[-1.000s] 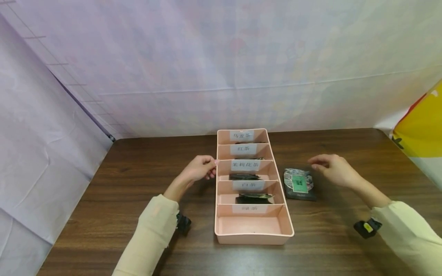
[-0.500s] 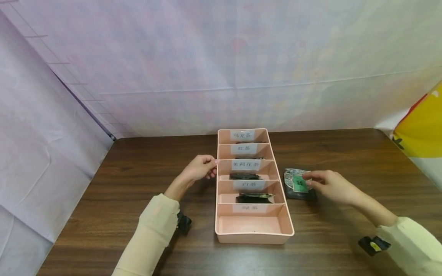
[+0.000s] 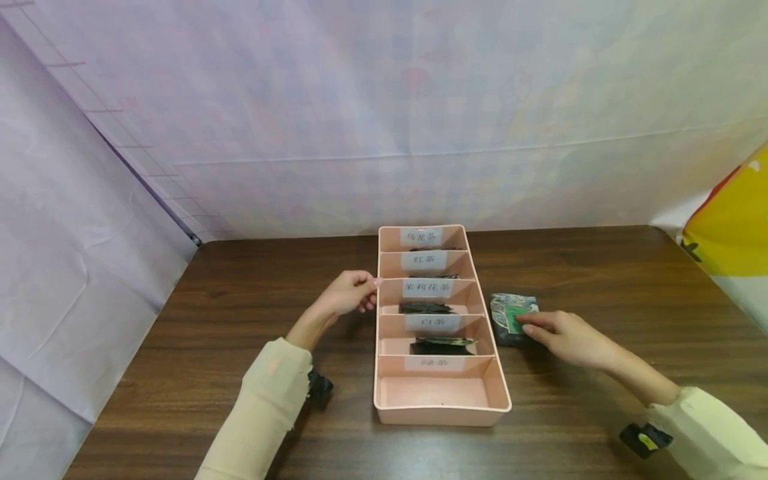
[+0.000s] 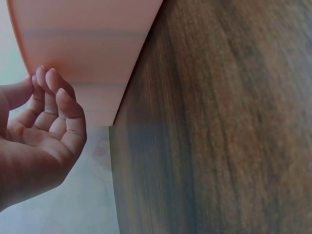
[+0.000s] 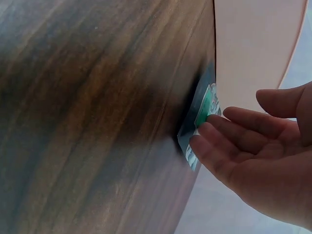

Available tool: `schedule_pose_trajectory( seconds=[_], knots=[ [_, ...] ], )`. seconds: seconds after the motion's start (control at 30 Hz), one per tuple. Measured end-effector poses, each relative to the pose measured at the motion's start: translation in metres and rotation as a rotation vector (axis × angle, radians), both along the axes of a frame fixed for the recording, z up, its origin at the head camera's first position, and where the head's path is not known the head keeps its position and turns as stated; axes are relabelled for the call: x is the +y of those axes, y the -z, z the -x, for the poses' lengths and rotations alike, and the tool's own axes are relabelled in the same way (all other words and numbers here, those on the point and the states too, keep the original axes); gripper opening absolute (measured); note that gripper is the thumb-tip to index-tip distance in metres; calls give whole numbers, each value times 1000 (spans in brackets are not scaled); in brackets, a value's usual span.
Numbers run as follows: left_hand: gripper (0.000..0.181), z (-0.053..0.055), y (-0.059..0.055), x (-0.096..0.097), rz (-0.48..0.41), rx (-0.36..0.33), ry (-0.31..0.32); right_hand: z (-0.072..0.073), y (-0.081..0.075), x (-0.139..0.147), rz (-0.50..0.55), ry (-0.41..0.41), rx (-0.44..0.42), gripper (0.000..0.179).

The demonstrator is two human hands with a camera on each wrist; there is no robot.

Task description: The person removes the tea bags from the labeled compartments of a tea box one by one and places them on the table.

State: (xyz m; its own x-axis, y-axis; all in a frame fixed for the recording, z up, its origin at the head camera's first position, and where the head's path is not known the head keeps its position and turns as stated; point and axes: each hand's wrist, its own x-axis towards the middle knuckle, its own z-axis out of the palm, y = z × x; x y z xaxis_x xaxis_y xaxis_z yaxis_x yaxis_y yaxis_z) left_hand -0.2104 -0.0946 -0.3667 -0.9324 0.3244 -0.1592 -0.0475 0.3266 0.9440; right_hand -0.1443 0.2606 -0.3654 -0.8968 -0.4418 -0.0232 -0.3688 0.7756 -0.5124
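A long pink divided box (image 3: 443, 416) stands on the table, a paper label with Chinese characters in each compartment. My left hand (image 3: 351, 292) pinches its left rim between thumb and fingers, and the left wrist view shows this hand (image 4: 48, 126) at the edge of the pink wall (image 4: 92, 48). To the right of the box lies a dark tea sachet (image 3: 504, 308) with a green label. The fingertips of my right hand (image 3: 570, 339) rest on the sachet's label. In the right wrist view the fingers (image 5: 214, 146) overlap the sachet (image 5: 195, 109), with the thumb held apart.
Dark sachets (image 3: 443, 345) stand in the back compartments; the front compartment (image 3: 435, 392) shows its bare floor. The brown wooden table (image 3: 210, 347) reaches back to a pale patterned cloth (image 3: 336, 133). A yellow cloth (image 3: 735, 227) hangs at the right.
My right hand has come down toward me and to the left, onto the sachet. The sachet has shifted slightly left toward the box. My left hand has stayed at the rim.
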Motion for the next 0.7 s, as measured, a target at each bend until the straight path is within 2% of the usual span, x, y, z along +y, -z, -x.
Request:
schedule_pose_trajectory(
  seconds=[0.3,0.53,0.7],
  knots=[
    [24,0,0,0,-1,-2,-3,11,2,0,1,13,14,29],
    [24,0,2,0,-2,2,3,29,3,-3,-3,31,-51,36],
    [24,1,2,0,-3,-2,4,44,5,-4,-6,45,-62,37]
  ],
)
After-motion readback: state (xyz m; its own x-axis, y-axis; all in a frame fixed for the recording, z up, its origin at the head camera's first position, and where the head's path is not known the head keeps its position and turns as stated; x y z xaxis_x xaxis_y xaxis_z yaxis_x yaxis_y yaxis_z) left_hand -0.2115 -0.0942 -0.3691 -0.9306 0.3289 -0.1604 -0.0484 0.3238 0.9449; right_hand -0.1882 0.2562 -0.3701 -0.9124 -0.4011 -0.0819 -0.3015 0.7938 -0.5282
